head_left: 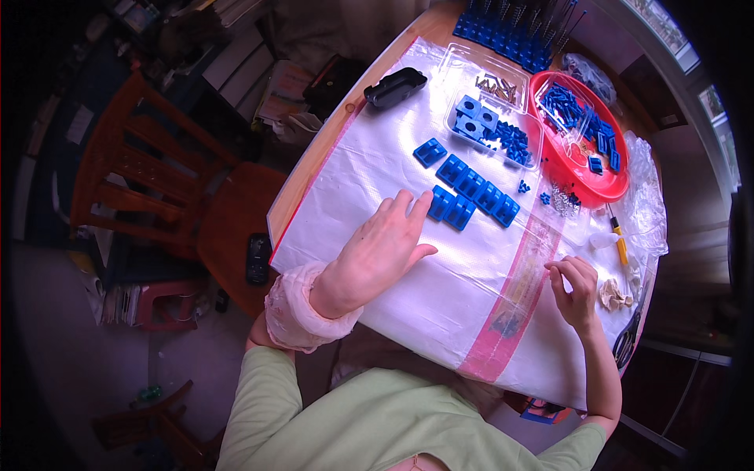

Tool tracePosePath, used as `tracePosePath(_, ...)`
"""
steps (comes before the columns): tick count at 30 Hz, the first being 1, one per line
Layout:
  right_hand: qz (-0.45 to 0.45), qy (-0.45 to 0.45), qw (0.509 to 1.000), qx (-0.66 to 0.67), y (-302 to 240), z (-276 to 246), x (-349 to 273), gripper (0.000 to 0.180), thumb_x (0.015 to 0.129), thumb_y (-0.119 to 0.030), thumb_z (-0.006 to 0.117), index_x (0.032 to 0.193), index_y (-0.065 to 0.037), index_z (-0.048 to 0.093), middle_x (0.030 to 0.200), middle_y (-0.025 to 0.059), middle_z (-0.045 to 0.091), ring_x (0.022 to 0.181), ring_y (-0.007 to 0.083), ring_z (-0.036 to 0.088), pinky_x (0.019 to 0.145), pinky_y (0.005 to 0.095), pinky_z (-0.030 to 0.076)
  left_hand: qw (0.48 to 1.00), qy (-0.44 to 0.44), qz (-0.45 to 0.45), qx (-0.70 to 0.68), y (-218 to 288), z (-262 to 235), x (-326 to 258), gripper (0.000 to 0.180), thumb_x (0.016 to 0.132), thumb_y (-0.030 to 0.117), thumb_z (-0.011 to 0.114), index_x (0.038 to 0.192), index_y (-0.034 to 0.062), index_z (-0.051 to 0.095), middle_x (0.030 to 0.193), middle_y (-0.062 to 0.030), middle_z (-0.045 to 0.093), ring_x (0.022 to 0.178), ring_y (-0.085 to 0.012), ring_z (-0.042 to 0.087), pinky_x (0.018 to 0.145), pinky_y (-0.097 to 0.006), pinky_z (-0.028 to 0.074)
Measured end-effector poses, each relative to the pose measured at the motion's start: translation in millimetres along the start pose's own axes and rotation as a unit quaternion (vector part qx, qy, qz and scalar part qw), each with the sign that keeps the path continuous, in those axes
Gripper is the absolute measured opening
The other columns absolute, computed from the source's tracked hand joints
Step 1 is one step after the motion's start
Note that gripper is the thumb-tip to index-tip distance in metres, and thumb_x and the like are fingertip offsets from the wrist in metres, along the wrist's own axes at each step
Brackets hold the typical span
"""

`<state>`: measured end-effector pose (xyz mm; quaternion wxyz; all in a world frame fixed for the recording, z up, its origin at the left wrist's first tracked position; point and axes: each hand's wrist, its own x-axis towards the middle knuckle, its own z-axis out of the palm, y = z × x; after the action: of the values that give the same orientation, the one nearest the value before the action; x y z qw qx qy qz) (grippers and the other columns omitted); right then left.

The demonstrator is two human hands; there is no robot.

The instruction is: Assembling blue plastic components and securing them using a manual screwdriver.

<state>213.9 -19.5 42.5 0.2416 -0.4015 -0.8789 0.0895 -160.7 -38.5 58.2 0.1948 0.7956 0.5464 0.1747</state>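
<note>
My left hand (375,250) is stretched out above the covered table, fingers extended and thumb apart, with nothing seen in it. Its fingertips reach close to a cluster of blue plastic blocks (470,185) with hollowed tops, set in short rows. One more blue block (430,152) lies by itself just beyond them. Over the table's right part, my right hand (576,289) is closed, its fingers curled toward the thumb; whatever they may hold is too small or hidden to tell. Small blue pieces (524,187) and little clear parts (564,201) lie between the blocks and the red basin.
A clear plastic box (537,157) holds blue parts, with metal pieces in its other section. Beside it stands a red basin (620,187) of blue pieces. A yellow-handled screwdriver (620,245), black scissors (627,339) and a black case (395,88) lie near the edges. A wooden chair (149,180) stands left.
</note>
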Motion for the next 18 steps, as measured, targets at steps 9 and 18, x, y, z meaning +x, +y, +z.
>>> tracePosePath(9, 0.044, 0.010, 0.997, 0.069, -18.9, 12.5, 24.9, 0.026, 0.087, 0.004, 0.070, 0.113, -0.001, 0.068, 0.115, 0.0166, 0.067, 0.107, 0.0356, 0.067, 0.091, 0.0430, 0.053, 1.000, -0.010, 0.018, 0.017, -30.4, -44.7, 26.7, 0.056, 0.098, 0.015, 0.071, 0.145, -0.0059, 0.049, 0.121, -0.0252, 0.062, 0.109, -0.0402, 0.065, 0.096, -0.045, 0.053)
tracePosePath(18, 0.138, 0.005, 0.963, 0.229, -26.4, 35.3, 48.4, 0.040, 0.090, 0.005, 0.070, 0.128, -0.001, 0.061, 0.128, 0.0149, 0.060, 0.110, 0.0270, 0.067, 0.091, 0.0367, 0.055, 0.997, 0.016, 0.005, 0.078, -51.9, -36.6, 81.9, 0.043, 0.099, 0.006, 0.069, 0.141, 0.0036, 0.059, 0.134, -0.0191, 0.063, 0.123, -0.0365, 0.064, 0.106, -0.042, 0.051)
